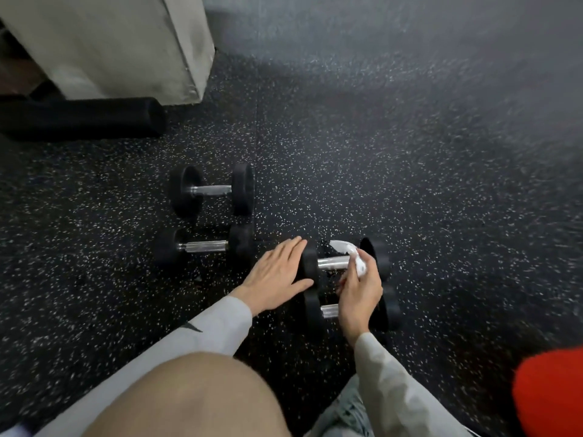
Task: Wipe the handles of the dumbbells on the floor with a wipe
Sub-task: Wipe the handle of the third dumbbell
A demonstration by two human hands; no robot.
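Note:
Several black dumbbells with chrome handles lie on the speckled rubber floor. My right hand grips a white wipe pressed around the right end of the handle of one dumbbell. My left hand lies flat, fingers spread, on that dumbbell's left head. A second dumbbell sits just nearer me, partly hidden under my right hand. Two more lie to the left: the near-left dumbbell and the far-left dumbbell.
A grey padded block stands at the upper left, with a black foam roller lying in front of it. My bare knee fills the bottom centre. Something red sits at the bottom right corner.

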